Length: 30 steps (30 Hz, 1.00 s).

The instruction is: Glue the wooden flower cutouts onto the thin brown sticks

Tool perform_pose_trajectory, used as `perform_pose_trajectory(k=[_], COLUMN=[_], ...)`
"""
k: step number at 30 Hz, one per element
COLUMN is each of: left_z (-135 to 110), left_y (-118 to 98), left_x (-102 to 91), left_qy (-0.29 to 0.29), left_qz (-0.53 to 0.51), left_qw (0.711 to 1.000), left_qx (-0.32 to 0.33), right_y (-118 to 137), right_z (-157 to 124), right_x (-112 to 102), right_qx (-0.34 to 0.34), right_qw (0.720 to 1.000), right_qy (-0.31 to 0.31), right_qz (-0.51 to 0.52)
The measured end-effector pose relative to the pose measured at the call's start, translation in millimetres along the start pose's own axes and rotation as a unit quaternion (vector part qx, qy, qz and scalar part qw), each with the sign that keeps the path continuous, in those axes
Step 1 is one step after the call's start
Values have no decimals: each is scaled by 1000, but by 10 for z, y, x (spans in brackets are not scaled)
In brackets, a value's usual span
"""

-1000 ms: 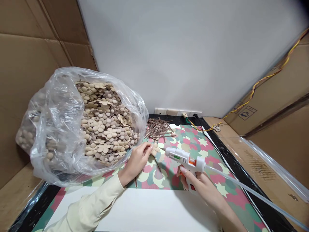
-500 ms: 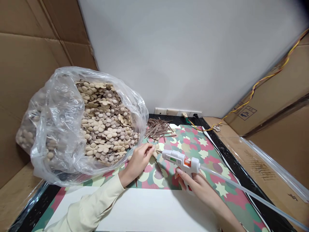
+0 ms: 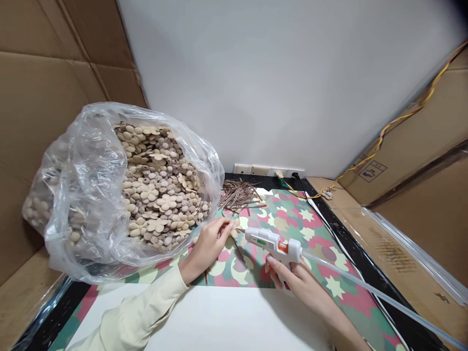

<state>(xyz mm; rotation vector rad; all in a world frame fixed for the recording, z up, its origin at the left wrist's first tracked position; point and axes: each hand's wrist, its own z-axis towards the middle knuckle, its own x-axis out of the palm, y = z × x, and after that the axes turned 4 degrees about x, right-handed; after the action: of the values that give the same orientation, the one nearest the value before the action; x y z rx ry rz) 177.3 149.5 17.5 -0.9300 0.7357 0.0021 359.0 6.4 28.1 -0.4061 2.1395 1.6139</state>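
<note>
My left hand [image 3: 211,242] pinches a small beige flower [image 3: 235,231] between thumb and fingers, just above the patterned sheet. My right hand [image 3: 290,275] is wrapped round the handle of a white hot glue gun [image 3: 272,243]. Its nozzle points left and reaches the flower; whether it touches cannot be made out. A long clear glue stick [image 3: 351,276] runs out of the gun's back toward the lower right. Below the flower, a thin brown strip [image 3: 239,252] shows. Left of my left hand, an open clear plastic bag [image 3: 95,180] holds many beige and grey-brown flowers [image 3: 157,195].
A heap of brown strips [image 3: 241,195] lies behind my hands. White paper [image 3: 226,317] covers the front of the patterned sheet [image 3: 281,219]. Sockets [image 3: 261,170] with plugs line the wall's foot. Cardboard stands at both sides; clear glue sticks [image 3: 420,253] lie at right.
Hardly anything differs. Both hands, the flower and the glue gun keep their places; the whole view has shifted very slightly.
</note>
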Motion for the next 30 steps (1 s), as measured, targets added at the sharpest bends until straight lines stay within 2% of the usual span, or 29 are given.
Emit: perform_pose_trajectory(k=[17,22,26,30], left_z=[14,41,84,104], left_y=[-22,-1,3,-10], left_x=[-28,-43,-89,-123], left_qy=[-19,-19,-15,-7], left_qz=[-36,-110,-202,-248], left_qw=[999,991,972,959], left_qx=[-26,-75,-116,-135], right_y=[52,58,31,-6], right_z=[-32,-45,-59,-58], right_x=[-23,-40,-41,-70], right_qx=[24,27,34,18], right_qw=[1000,1000,999,997], right_qy=[2,-4,-11,-68], right_qz=[6,-3,-1,23])
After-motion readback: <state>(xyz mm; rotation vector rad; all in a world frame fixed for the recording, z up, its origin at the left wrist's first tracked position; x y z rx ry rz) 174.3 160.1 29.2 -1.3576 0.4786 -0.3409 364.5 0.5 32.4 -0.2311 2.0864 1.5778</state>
